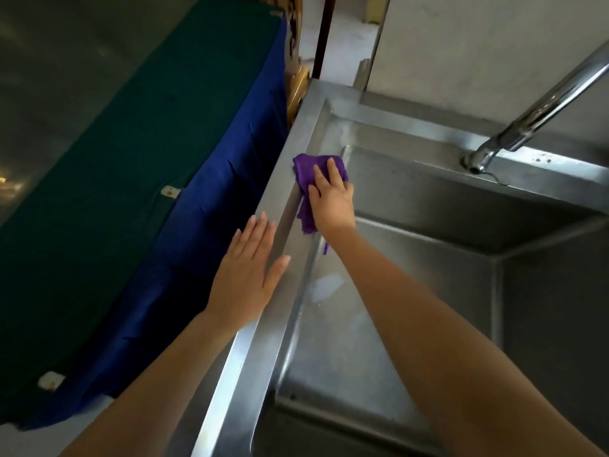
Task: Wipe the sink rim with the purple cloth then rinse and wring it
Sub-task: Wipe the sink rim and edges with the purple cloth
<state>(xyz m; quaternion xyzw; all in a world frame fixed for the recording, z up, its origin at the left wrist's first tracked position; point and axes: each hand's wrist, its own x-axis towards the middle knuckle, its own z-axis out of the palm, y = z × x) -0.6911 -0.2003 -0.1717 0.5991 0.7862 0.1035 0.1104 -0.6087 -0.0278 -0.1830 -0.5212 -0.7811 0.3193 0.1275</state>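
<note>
A purple cloth (304, 169) lies on the inner edge of the steel sink rim (290, 150) on the left side of the sink. My right hand (331, 199) presses flat on the cloth, fingers spread over it; part of the cloth hangs below my palm into the basin. My left hand (247, 275) rests flat on the outer left rim closer to me, fingers together, holding nothing. The chrome faucet (527, 117) reaches in from the upper right, its spout over the back ledge. No water is running.
The deep steel basin (412, 291) fills the right half of the view. A blue and green cloth-covered table (148, 192) stands close along the sink's left side. A carved wooden piece (296, 84) and a pale wall (478, 44) stand behind.
</note>
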